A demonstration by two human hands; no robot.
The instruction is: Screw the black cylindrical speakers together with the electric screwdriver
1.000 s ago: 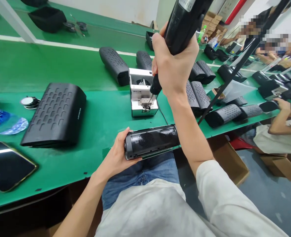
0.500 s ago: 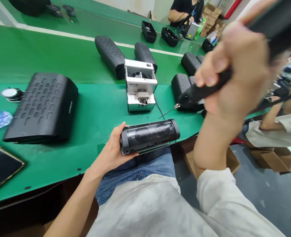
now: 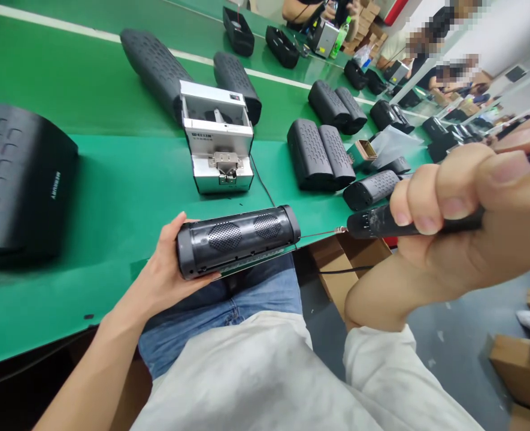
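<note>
My left hand (image 3: 163, 263) grips the left end of a black speaker (image 3: 242, 239), which lies lengthwise at the bench's near edge, over my lap. Two perforated round grilles show on its upper side. My right hand (image 3: 462, 197) is wrapped round a black electric screwdriver (image 3: 381, 222), held level to the right of the speaker. Its long thin bit points left and its tip reaches the speaker's right end cap; whether it sits in a screw I cannot tell. A silver screw feeder (image 3: 220, 140) stands just behind the speaker.
A large black speaker (image 3: 22, 179) stands on the left of the green bench (image 3: 125, 197). Several textured black speakers (image 3: 312, 152) stand behind and to the right. Cardboard boxes (image 3: 516, 365) lie on the floor at right. Another person (image 3: 305, 12) sits across the bench.
My right hand has lowered the screwdriver from above the speaker's right end to level with it, bringing the bit to the end cap. The view has turned to the right.
</note>
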